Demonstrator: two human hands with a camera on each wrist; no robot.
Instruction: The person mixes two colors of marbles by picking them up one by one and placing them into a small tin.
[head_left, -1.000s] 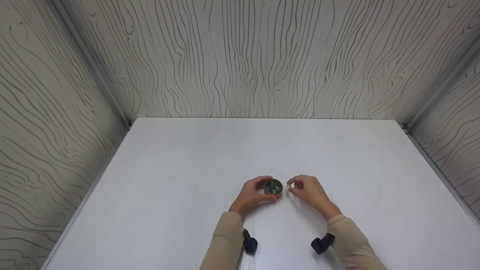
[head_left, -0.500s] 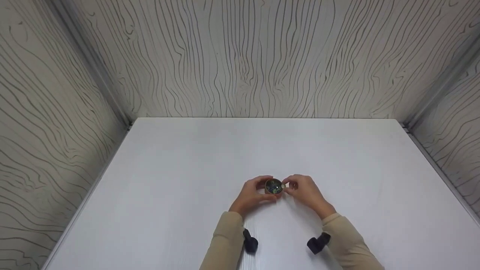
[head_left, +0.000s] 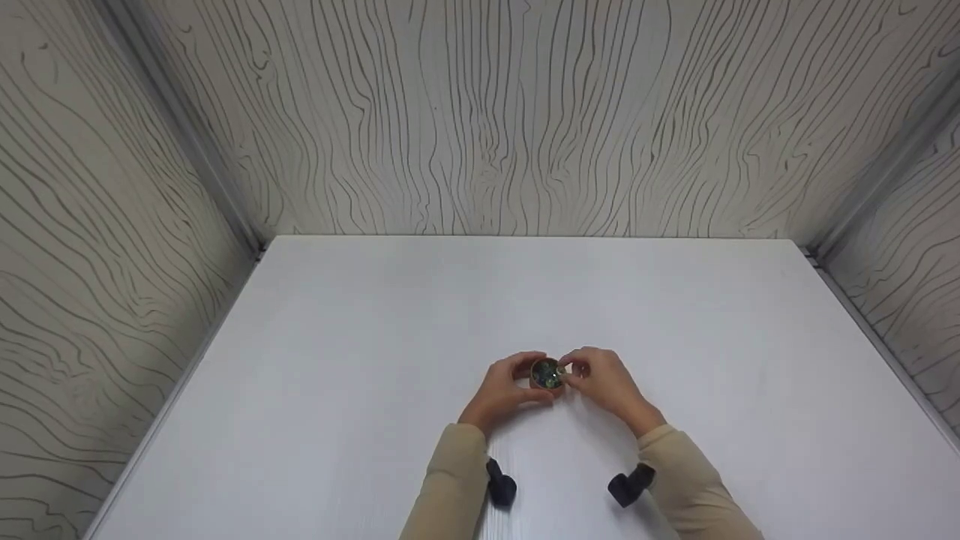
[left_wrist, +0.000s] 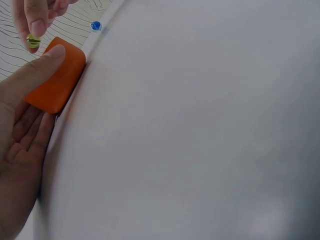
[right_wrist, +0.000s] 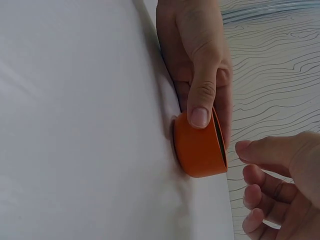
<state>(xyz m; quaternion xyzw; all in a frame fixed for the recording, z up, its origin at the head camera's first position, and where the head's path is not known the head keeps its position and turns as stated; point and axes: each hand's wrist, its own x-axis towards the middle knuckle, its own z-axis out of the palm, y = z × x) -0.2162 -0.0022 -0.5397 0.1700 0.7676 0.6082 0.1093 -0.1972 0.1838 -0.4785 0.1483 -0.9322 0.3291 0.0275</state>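
Observation:
My left hand (head_left: 501, 386) grips a small round orange bowl (right_wrist: 200, 150) standing on the white table, thumb on the near side and fingers around the far side. Its dark inside, seen from the head, holds several shiny green and bluish round pieces. My right hand (head_left: 606, 382) pinches a yellow-striped glass marble (left_wrist: 33, 41) between thumb and forefinger, just over the bowl's right rim. In the right wrist view the thumb hides that marble.
A blue marble (left_wrist: 96, 25) shows past the bowl in the left wrist view. The white table (head_left: 390, 315) is bounded by wood-patterned panels (head_left: 480, 120) behind and at both sides. A dark wrist camera (head_left: 501, 489) sits on each forearm.
My right hand has moved left with the marble, from beside the bowl to over its right rim. My left hand and the bowl have stayed in place.

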